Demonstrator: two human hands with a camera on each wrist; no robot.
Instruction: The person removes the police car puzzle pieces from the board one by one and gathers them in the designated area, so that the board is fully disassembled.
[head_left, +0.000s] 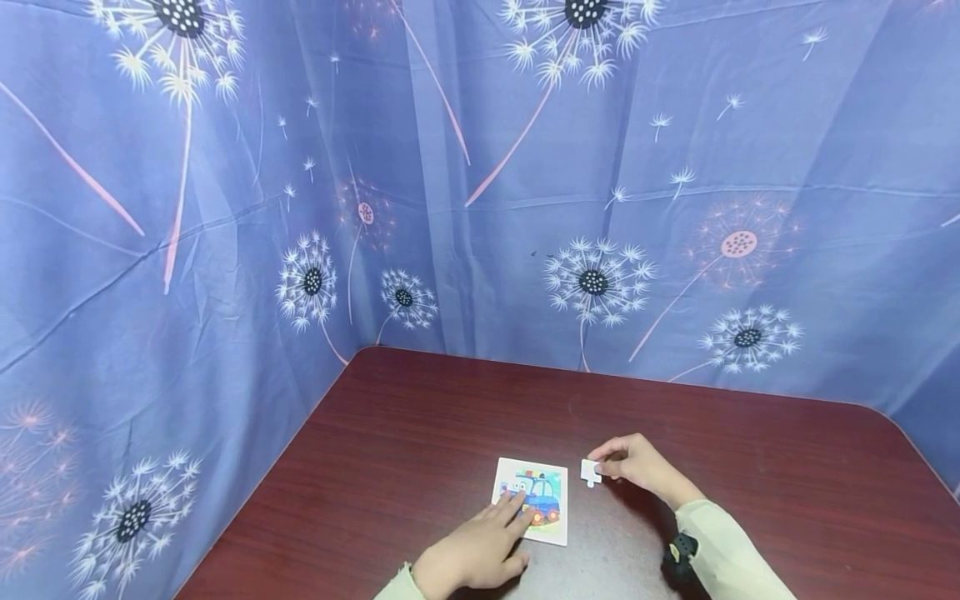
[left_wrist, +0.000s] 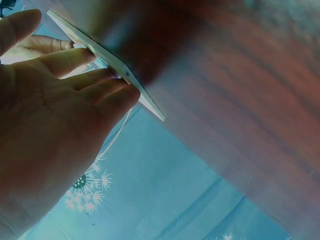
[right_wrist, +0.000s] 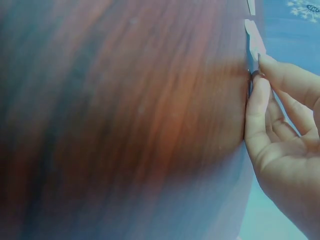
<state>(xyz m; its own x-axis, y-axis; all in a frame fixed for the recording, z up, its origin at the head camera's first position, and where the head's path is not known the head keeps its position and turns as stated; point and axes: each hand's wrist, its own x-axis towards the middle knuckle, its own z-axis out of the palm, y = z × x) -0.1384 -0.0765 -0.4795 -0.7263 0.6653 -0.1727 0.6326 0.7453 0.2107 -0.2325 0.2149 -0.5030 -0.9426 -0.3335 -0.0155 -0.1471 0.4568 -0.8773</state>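
Note:
A small square jigsaw puzzle point(head_left: 553, 485) with a pale border lies on the table, its picture a blue cartoon car with red wheels. My left hand point(head_left: 480, 543) rests on its lower left part, fingers extended and covering some of the picture. In the left wrist view, the fingers of that left hand point(left_wrist: 55, 125) lie against the thin board point(left_wrist: 152, 105). Just right of the puzzle, my right hand point(head_left: 647, 468) pinches a pale jigsaw piece point(head_left: 588, 472) between thumb and fingers. The right wrist view shows this piece point(right_wrist: 255, 39) edge-on, close to the tabletop.
The dark red wooden table point(head_left: 787, 483) has rounded far corners. Blue curtains point(head_left: 487, 275) printed with dandelions hang behind it and along its left side. A black device point(head_left: 681, 553) sits at the right wrist over a pale sleeve point(head_left: 731, 546).

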